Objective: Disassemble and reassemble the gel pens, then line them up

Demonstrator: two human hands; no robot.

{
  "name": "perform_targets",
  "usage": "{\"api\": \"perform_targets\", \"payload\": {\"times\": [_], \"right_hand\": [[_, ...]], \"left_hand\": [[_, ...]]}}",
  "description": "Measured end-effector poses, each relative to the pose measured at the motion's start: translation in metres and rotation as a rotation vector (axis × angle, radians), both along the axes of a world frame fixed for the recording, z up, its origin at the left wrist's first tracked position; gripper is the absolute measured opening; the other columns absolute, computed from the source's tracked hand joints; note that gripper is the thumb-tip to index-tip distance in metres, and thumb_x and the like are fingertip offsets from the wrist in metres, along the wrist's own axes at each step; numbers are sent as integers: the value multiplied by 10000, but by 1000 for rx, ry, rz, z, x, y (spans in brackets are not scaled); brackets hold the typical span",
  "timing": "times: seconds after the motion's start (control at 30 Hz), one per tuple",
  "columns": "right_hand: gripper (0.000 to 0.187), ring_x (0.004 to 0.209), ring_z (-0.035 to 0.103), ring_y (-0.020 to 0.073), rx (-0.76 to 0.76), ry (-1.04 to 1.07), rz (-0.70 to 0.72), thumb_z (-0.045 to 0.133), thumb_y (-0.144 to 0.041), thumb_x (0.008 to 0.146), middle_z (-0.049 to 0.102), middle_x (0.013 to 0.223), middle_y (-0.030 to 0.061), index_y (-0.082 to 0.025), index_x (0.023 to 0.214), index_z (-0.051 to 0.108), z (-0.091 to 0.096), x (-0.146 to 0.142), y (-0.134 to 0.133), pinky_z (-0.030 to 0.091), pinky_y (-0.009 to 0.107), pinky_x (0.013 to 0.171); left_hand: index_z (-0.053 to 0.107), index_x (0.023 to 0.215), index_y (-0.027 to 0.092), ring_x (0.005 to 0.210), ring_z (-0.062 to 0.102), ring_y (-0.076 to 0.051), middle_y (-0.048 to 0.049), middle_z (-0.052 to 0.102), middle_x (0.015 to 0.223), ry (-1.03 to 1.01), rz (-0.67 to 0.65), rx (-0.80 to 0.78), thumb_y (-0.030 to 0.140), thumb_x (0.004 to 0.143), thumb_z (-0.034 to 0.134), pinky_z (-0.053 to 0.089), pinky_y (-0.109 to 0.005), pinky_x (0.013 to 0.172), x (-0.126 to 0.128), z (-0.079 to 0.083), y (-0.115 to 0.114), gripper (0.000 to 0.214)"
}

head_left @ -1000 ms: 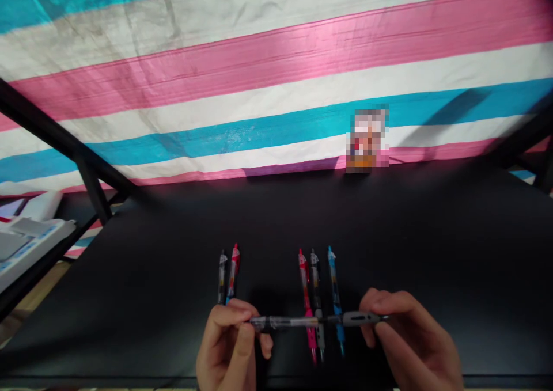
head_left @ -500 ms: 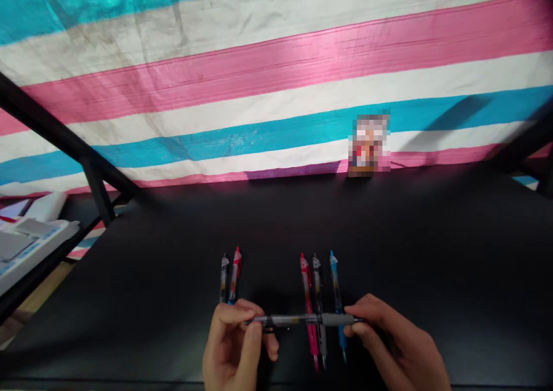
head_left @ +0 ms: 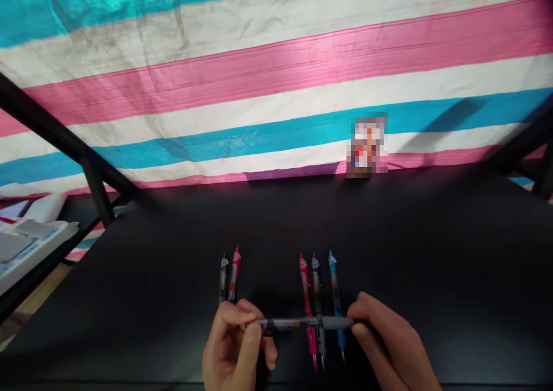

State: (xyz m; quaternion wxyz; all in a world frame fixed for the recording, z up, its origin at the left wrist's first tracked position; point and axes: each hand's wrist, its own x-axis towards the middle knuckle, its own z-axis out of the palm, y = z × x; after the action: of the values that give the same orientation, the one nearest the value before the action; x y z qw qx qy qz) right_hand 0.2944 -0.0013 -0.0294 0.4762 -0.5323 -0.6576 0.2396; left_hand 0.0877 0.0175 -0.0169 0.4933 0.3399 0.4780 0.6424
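Note:
Both hands hold one clear-and-grey pen (head_left: pixel 302 322) crosswise just above a black table (head_left: pixel 432 253). My left hand (head_left: pixel 235 350) pinches its clear end. My right hand (head_left: pixel 389 342) pinches its grey grip end. Under the held pen lie three pens side by side: a red pen (head_left: pixel 307 299), a black pen (head_left: pixel 317 296) and a blue pen (head_left: pixel 335 293). Further left lie a black pen (head_left: pixel 223 277) and a red pen (head_left: pixel 234 273), their lower ends hidden behind my left hand.
A pink, white and blue striped cloth (head_left: pixel 276 80) hangs behind the table. A small blurred box (head_left: pixel 367 144) stands at the table's far edge. Black frame bars (head_left: pixel 64 143) slant at the left, beside a white device (head_left: pixel 30 247).
My right hand has slid left along the held pen, covering its end. The pen now looks shorter between the hands. The pens on the table have not moved.

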Motion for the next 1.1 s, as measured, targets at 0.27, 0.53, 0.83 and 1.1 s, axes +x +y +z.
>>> {"api": "perform_targets", "payload": {"times": [0.27,0.53,0.83,1.1], "right_hand": [[350,576,583,196,-9,69,-17,520,-441,1086,565,644,7,-273,809,650,4,-2,0,449,289,555],[128,666,661,164,-44,188,-8,643,-289,1034,682,782,6,-250,950,731,-13,4,-4,508,240,621],[249,702,726,164,177,122,108,659,-5,929,720,830,24,-237,1019,650,-5,6,0,584,222,600],[402,857,750,204,309,76,173,562,138,855,767,942,66,-223,1031,582,-11,8,1,621,310,741]], "left_hand": [[628,856,209,422,609,-62,47,609,747,7,-124,67,345,927,785,464,-127,392,-21,-17,5,219],[543,768,185,384,541,-13,71,591,705,-30,24,-75,405,829,866,375,-79,385,-3,1,3,395],[490,705,177,333,438,18,79,565,668,-30,55,-198,408,728,912,308,-77,354,-4,6,6,482],[507,705,180,340,442,15,81,559,637,-73,31,-176,458,737,925,286,-66,366,-3,6,2,504]]}}
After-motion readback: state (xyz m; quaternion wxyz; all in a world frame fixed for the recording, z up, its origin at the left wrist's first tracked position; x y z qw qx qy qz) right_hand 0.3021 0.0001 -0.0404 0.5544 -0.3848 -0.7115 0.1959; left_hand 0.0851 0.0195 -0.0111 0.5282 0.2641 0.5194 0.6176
